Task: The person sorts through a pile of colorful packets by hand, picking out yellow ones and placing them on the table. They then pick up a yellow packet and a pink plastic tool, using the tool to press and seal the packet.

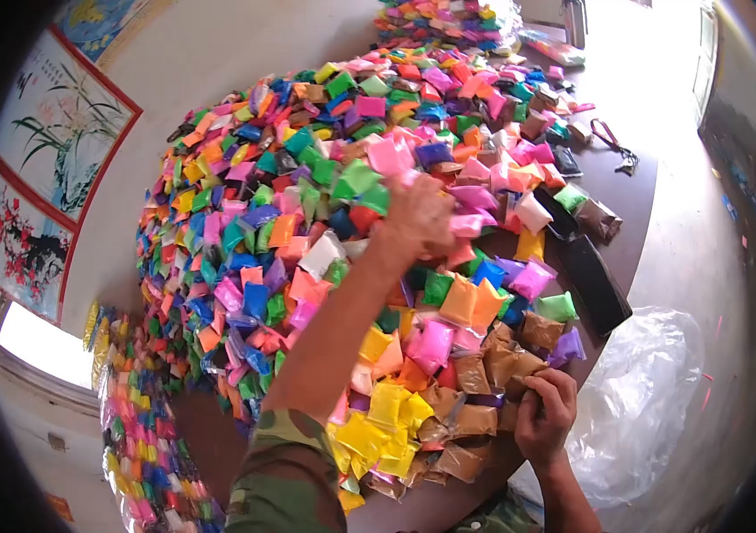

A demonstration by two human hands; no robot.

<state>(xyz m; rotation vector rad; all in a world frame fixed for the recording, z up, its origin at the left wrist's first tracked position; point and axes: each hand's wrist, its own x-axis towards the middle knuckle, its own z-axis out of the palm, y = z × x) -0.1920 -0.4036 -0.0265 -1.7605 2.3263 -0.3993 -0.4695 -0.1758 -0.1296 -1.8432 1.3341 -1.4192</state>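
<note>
Left hand (418, 218) is over the mid-table packet pile, motion-blurred; fingertips hard to make out, can't tell if it's pinching anything. Pink packet (391, 157) and green packet (356, 180) right by it. Right hand (546, 416) at the table's (631, 195) near-right edge, fingers curled against the brown packets (471, 420); thumb contact unclear, can't confirm a pinch. Yellow packets (382, 426) sit left of those, by the near edge. Left forearm hides part of the pile. Black item (595, 284) along right edge, unidentifiable.
</note>
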